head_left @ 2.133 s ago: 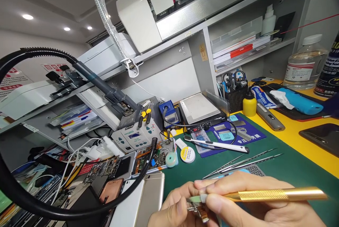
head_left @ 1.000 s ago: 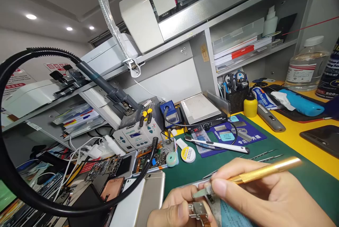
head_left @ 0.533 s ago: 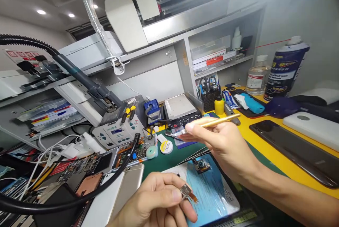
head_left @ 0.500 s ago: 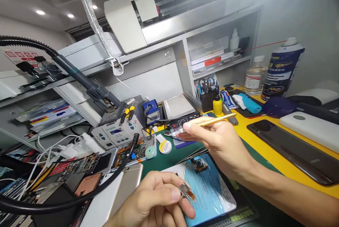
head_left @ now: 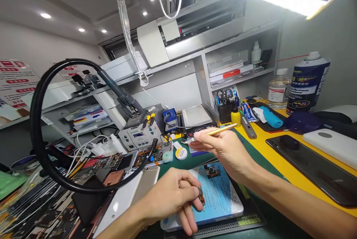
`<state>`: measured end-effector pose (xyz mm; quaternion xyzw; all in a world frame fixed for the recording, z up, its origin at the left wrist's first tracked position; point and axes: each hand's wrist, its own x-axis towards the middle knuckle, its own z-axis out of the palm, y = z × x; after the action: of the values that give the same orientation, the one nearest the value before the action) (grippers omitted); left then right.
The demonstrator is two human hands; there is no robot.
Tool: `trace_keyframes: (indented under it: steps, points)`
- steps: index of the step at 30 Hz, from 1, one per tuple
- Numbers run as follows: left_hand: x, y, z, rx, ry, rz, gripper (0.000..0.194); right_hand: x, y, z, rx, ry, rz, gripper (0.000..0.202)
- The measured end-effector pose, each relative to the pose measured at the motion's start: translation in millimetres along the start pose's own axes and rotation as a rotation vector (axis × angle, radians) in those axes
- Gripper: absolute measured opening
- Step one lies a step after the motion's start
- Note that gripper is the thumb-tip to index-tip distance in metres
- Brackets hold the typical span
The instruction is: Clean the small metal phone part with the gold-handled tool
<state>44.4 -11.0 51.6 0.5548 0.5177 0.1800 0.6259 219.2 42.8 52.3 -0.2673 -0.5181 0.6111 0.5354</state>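
"One tiny metal part, yeah? Where was it?"

"In the L hand, near & left of centre, just over the blue-and-white slab. Thumb & forefinger were clamped on it, other fingers loose below."

"Why fingertips only?"

"Prob. b/c it was so small. Also let its orange flex strip hang free, prob. so it didn't get bent."

"& the R hand?"

"Farther off, over the far side of the green mat. Fingers closed on a gold-handled tool, pen-style, handle sloping up to the right. I'd guess for fine control. Tip? Couldn't tell, lost in the stuff behind."

"Anything on the slab?"

"Black camera module, far end, lens showing. Prob. there b/c the pale blue made it easy to spot, w/in reach of both hands."

"Rest of the bench?"

"Dark phone lay at right, well apart from the slab. Black hose looped at left, likely parked off the work spot."
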Motion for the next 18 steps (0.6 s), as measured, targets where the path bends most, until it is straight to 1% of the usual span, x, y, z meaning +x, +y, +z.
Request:
trace_keyframes:
  steps: [5,8,11,15,18]
  points:
    - [-1.8,4.0,3.8,0.163,0.023,-0.004,0.023,-2.4,-1.4,3.1,-0.022,-0.022,0.018,0.016]
    - [-5.3,7.4,5.7,0.322,0.076,0.009,0.022,-4.3,-2.8,4.1,-0.035,-0.023,0.023,0.015]
    - [-11.5,12.4,8.0,0.516,0.147,0.069,0.02,-5.4,-2.7,4.1,-0.036,-0.016,0.03,0.015]
    - [-18.3,18.6,10.1,0.737,0.213,0.146,0.01,-5.2,-2.0,4.2,-0.024,-0.012,0.038,0.015]
    - [-20.1,19.7,10.1,0.837,0.245,0.17,0.013,-5.3,-2.1,4.0,-0.006,-0.014,0.029,0.015]
